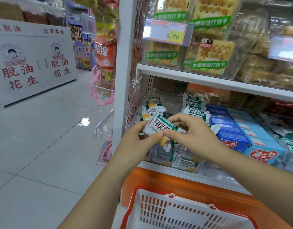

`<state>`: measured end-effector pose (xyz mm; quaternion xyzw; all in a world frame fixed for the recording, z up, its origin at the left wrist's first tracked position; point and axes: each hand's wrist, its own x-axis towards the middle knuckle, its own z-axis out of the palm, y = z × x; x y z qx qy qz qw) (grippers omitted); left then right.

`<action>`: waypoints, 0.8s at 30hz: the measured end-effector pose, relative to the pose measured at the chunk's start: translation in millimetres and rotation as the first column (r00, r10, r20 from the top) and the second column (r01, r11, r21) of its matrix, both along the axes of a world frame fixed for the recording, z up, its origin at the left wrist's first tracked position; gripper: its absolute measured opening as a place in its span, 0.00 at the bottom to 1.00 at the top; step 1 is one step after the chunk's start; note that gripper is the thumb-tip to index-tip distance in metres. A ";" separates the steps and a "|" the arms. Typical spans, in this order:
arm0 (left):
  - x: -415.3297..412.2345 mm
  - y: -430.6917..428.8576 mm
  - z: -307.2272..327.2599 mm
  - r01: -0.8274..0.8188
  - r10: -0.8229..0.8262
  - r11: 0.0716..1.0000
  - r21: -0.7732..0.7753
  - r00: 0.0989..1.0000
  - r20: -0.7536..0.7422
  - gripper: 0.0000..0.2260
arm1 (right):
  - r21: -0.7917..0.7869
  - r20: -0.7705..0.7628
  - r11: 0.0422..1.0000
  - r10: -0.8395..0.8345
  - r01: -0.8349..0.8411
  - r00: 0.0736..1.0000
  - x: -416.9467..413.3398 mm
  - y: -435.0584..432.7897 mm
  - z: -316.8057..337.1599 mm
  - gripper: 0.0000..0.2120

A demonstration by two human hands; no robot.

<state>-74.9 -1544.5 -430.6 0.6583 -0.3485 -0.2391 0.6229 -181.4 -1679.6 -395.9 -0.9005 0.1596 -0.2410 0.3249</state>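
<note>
Right, we pinch green-white biscuit packet (160, 128) between left hand (140, 141) and right hand (193, 133), label up for checking, above shelf bin (159, 164); red basket (135, 204) waits below for drop.

- Pale, glossy floor tiles (43, 138) spread out to my left, catching a bright patch of reflected light (84, 122).
- A white shelving unit (208, 80) stands right in front of me, on an orange base (175, 180).
- Wire racks (102, 126) hang on its end post (124, 63).
- Across the aisle I see a white counter (31, 63) with red characters.
</note>
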 end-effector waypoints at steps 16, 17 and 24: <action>38.0 -21.7 1.7 -0.263 0.240 0.965 -0.004 0.873 0.424 0.12 | -0.460 -0.446 0.873 -0.070 -0.162 0.892 33.2 -66.9 36.6 0.14; 43.6 -26.7 3.1 -0.246 0.201 0.969 0.031 0.851 0.486 0.13 | -0.496 -0.493 0.845 -0.085 -0.199 0.866 37.0 -68.9 34.4 0.14; 76.0 -63.1 -9.8 -0.109 -0.109 0.957 0.268 0.722 0.684 0.17 | -0.644 -0.626 0.680 -0.206 -0.350 0.752 72.8 -82.1 8.0 0.16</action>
